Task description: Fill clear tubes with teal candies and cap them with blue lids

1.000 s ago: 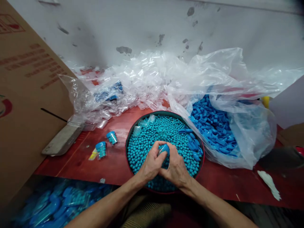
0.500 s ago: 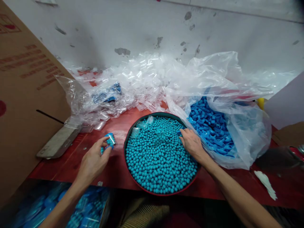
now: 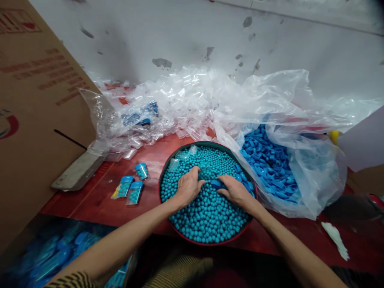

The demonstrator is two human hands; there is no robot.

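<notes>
My left hand (image 3: pixel 189 186) is over a round tub (image 3: pixel 253 214) of turquoise beads, thumb and forefinger apart beside a clear plastic container (image 3: pixel 205 172) lying on the beads (image 3: pixel 210 224). Some of its fingertips are hidden. My right hand (image 3: pixel 235 190) pinches a blue plastic cap (image 3: pixel 217 184) just above the beads. More blue caps (image 3: pixel 243 179) lie at the tub's right side. On the red table left of the tub stand three small bead-filled containers with blue caps, the nearest one (image 3: pixel 135 193) beside the other two.
Clear plastic containers (image 3: pixel 186 100) are heaped along the wall. An open plastic bag (image 3: pixel 321 172) of blue caps (image 3: pixel 267 164) lies at the right. A cardboard box (image 3: pixel 36 120) rises at the left, and a grey block (image 3: pixel 76 172) lies by it. Filled blue-capped pieces (image 3: pixel 57 256) sit below the table edge.
My hands first closed a capped container together over the tub. My left hand set it by the other two on the table and returned; my right hand picked up a blue cap and moved inward.
</notes>
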